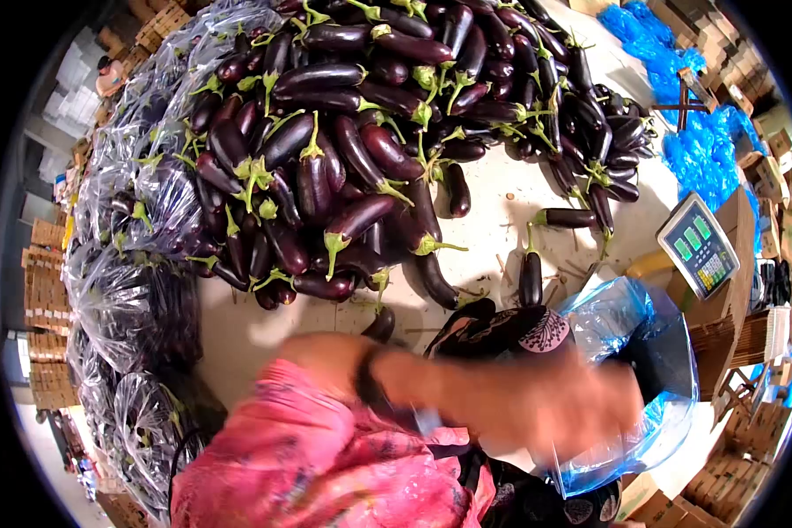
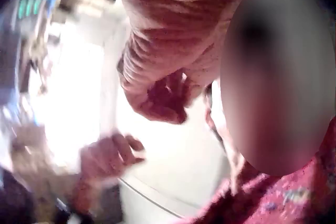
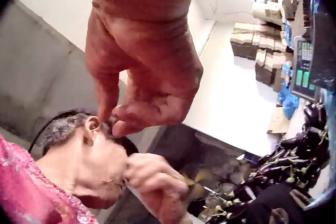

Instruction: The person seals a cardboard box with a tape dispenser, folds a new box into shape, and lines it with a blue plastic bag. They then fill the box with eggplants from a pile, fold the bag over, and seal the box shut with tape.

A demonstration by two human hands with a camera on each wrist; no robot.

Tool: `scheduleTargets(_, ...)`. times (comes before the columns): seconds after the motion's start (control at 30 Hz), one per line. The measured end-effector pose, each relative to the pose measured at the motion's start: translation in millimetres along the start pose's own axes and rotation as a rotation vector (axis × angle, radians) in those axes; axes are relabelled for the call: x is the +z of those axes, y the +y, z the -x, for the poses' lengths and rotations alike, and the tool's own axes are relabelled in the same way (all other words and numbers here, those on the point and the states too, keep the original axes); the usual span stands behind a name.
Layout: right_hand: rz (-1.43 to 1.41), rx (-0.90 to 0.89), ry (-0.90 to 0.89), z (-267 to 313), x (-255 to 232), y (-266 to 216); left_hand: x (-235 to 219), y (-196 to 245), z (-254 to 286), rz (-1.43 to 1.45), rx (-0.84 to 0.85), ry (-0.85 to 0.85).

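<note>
My left hand is a blur in the head view, its forearm reaching across above an open blue plastic bag. Its fingers are loosely curled in the left wrist view, with nothing visible in them. My right hand hangs with bent fingers and a straighter thumb in the right wrist view, also holding nothing visible. In the head view it is not distinct from the blur. Both hands are raised apart from the eggplants, a large dark purple heap with green stems on the pale floor.
Clear plastic bags of eggplants line the left side. A digital scale stands at the right beside a cardboard box. Blue plastic sheeting lies behind it. A few loose eggplants lie before the heap.
</note>
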State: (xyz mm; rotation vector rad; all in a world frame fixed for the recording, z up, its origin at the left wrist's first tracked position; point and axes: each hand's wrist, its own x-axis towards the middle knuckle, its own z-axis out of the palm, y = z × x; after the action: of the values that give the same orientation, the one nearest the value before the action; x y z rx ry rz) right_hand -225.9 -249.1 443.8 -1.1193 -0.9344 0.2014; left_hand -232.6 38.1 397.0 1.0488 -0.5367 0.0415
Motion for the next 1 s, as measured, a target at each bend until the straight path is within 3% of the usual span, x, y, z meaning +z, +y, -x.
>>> scheduleTargets(0.03,-0.014,0.166,-0.021,11,-20,2,-47,1,13,-0.259,-0.109,0.220)
scheduleTargets(0.07,-0.033,0.335,-0.044,26,-53,5,-99,1,28,-0.635,-0.384,0.362)
scheduleTargets(0.1,-0.054,0.504,-0.068,41,-80,7,-163,-23,63,-1.112,-0.265,0.462)
scheduleTargets(0.17,0.416,0.389,0.250,49,-25,7,-239,-26,128,-1.666,-0.635,0.528)
scheduleTargets(0.2,0.449,0.536,0.285,33,-14,8,-252,-23,159,-1.870,-0.838,0.517)
scheduleTargets(0.23,0.479,0.688,0.319,15,-7,11,-263,-21,179,-1.967,-1.016,0.502)
scheduleTargets(0.27,0.440,0.765,0.404,8,1,18,-283,-31,213,-2.084,-1.026,0.526)
scheduleTargets(0.3,0.433,0.836,0.383,0,2,24,-292,-33,225,-2.036,-1.246,0.556)
scheduleTargets(0.37,0.422,0.979,0.346,-14,3,34,-294,-38,231,-2.013,-1.399,0.592)
scheduleTargets(0.43,0.369,1.036,0.325,-28,12,40,-287,-24,222,-1.634,-1.318,0.794)
scheduleTargets(0.47,0.340,1.049,0.316,-29,10,41,-297,-15,229,-1.187,-1.231,0.838)
scheduleTargets(0.53,0.279,1.073,0.302,-30,6,45,-288,-15,251,-0.538,-0.878,0.891)
scheduleTargets(0.57,0.252,1.085,0.298,-31,3,46,-250,7,218,-0.104,-0.802,0.896)
scheduleTargets(0.63,0.287,1.062,0.346,-27,5,56,-219,6,203,0.233,-0.553,0.814)
scheduleTargets(0.7,0.356,0.992,0.350,-32,9,70,-200,0,184,0.436,-0.474,0.764)
scheduleTargets(0.77,0.228,1.080,0.253,-38,0,69,-186,1,158,0.442,-0.451,0.653)
scheduleTargets(0.83,0.168,1.075,0.189,-43,-2,69,-153,17,111,0.221,-0.511,0.658)
scheduleTargets(0.9,0.180,0.995,0.261,-56,-2,69,-124,24,58,0.167,-0.424,0.617)
scheduleTargets(0.93,0.160,1.005,0.289,-72,-2,60,-113,26,35,0.065,-0.408,0.495)
scheduleTargets(1.0,0.157,0.773,0.407,-85,-3,68,-51,34,-33,-0.256,-0.459,0.425)
